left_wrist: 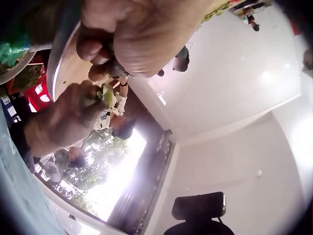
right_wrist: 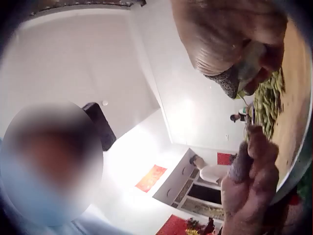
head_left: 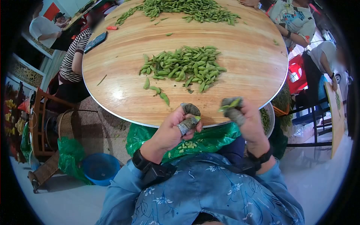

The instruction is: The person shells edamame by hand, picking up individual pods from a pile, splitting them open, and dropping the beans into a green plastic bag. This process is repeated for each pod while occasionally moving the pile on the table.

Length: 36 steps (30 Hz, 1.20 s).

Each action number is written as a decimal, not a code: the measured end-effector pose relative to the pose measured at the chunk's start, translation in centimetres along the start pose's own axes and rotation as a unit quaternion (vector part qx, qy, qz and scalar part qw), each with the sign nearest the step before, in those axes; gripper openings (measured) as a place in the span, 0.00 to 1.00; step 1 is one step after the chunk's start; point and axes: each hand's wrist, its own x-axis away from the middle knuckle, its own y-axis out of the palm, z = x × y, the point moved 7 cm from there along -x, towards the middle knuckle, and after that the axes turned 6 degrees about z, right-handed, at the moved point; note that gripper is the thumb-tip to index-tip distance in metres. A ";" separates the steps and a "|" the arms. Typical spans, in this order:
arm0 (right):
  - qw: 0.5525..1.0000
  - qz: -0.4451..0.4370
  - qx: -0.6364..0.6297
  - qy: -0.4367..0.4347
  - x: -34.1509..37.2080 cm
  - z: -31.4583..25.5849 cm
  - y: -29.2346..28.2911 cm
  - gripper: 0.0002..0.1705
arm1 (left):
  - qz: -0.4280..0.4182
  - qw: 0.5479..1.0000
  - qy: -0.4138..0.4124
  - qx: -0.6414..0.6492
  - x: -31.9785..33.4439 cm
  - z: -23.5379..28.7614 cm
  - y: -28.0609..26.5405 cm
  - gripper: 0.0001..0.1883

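Both hands wear grey wraps on the thumb and index finger. My left hand (head_left: 176, 125) is at the table's front edge, fingers curled, and a small green piece (head_left: 197, 118) shows at its thumb tip. To the right, my right hand (head_left: 249, 122) pinches a green soybean pod (head_left: 234, 104) between the wrapped thumb and index finger; it is blurred. Beyond the hands, a pile of soybean pods (head_left: 183, 67) lies on the round wooden table (head_left: 123, 67). Below the hands, shelled beans (head_left: 183, 147) lie on green plastic (head_left: 221, 134) over the lap.
A larger pod heap (head_left: 180, 9) covers the table's far side. A phone (head_left: 96, 42) lies by the left edge, near a small red object (head_left: 111, 27). A blue basin (head_left: 100, 168) stands on the floor at left. Other people sit around the table; a pale basket (head_left: 268, 118) stands at right.
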 end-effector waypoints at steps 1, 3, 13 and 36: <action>0.996 -0.017 0.083 0.003 0.2 -0.3 -1.7 0.13 | 0.001 1.000 -0.001 0.003 0.0 -0.1 0.0 0.07; 0.958 -0.027 0.284 -0.043 1.0 -2.1 -5.0 0.19 | 0.004 1.000 -0.003 0.006 0.1 0.0 -0.1 0.07; 0.946 0.055 0.316 -0.052 3.6 -1.6 -8.3 0.10 | 0.016 0.993 0.037 -0.111 0.2 0.2 0.4 0.10; 0.974 -0.167 0.145 -0.046 1.0 0.0 4.9 0.12 | 0.063 0.926 0.178 -0.327 1.1 1.6 0.3 0.18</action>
